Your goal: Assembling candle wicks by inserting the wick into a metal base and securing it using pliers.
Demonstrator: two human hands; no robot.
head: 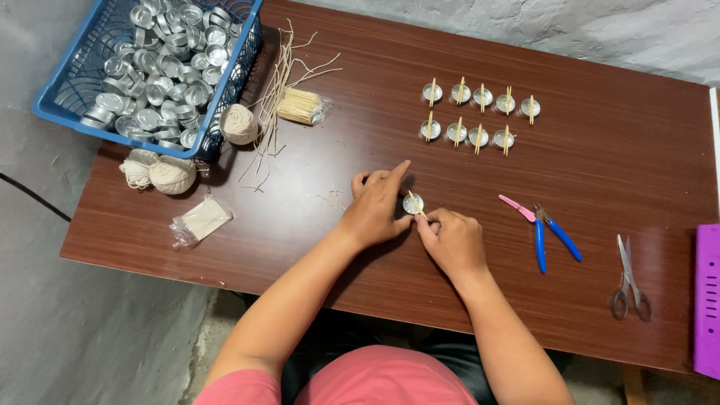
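Note:
A small round metal cup [412, 202] sits on the brown table [600, 172] with a thin wooden stick [417, 206] lying across its top. My left hand [375, 206] rests beside the cup on its left, thumb and forefinger touching its rim. My right hand [450, 238] is just below and right of it, fingertips pinching the stick's near end. Farther back stand two rows of several metal cups [480, 116], each with a stick across it.
A blue basket [52, 105] of empty metal cups overhangs the far left corner. Beside it are string balls [238, 124], loose wicks [277, 82], a stick bundle [300, 106] and a plastic packet [201, 220]. Blue-handled pliers [551, 232], scissors [628, 279] and a purple box [706, 300] lie right.

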